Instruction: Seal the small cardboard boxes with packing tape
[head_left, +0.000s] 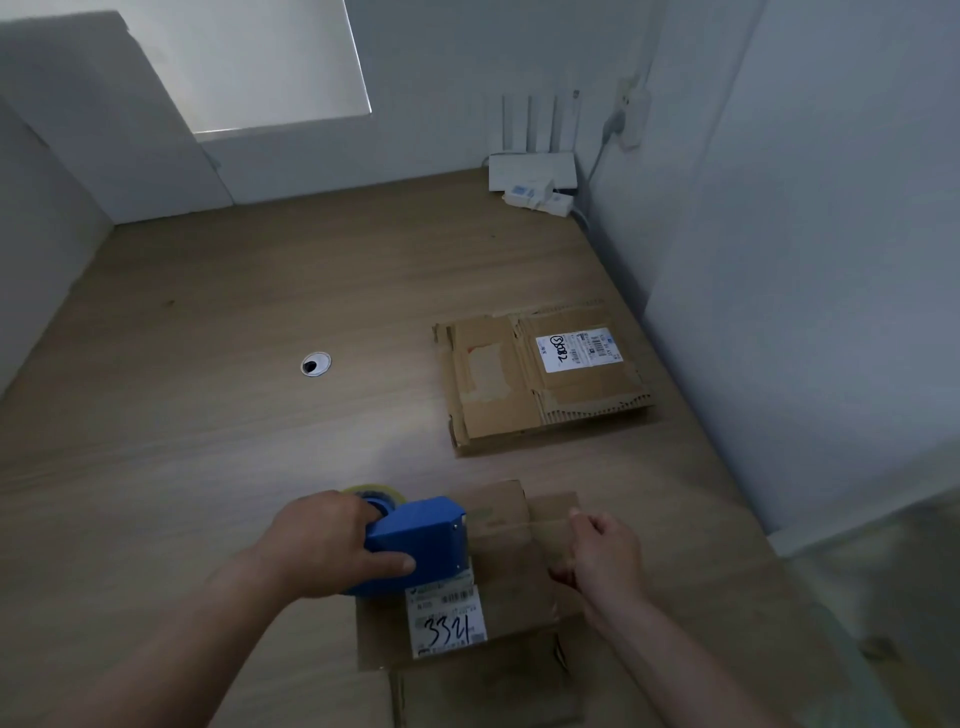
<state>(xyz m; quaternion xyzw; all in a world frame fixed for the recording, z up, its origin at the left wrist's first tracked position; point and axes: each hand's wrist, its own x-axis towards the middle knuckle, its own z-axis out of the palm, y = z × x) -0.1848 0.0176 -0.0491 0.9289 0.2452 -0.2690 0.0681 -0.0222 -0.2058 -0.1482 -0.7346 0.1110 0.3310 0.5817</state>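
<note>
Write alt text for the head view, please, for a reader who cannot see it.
A left hand grips a blue tape dispenser on a small cardboard box while the right hand holds clear tape across its top. A second box lies farther back on the desk.

pretty plain really, left hand (322, 540) and right hand (602, 556) both bare, forearms (208, 639) bare right down to the frame edge

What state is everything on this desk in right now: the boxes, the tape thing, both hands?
left hand, grips the tape dispenser
tape dispenser, over the near box's left part, tape drawn out
right hand, pinches the tape strip's end
tape strip, stretched across the near box's top
near box, flaps closed, tape going on
far box, closed, edges torn, untouched
</note>
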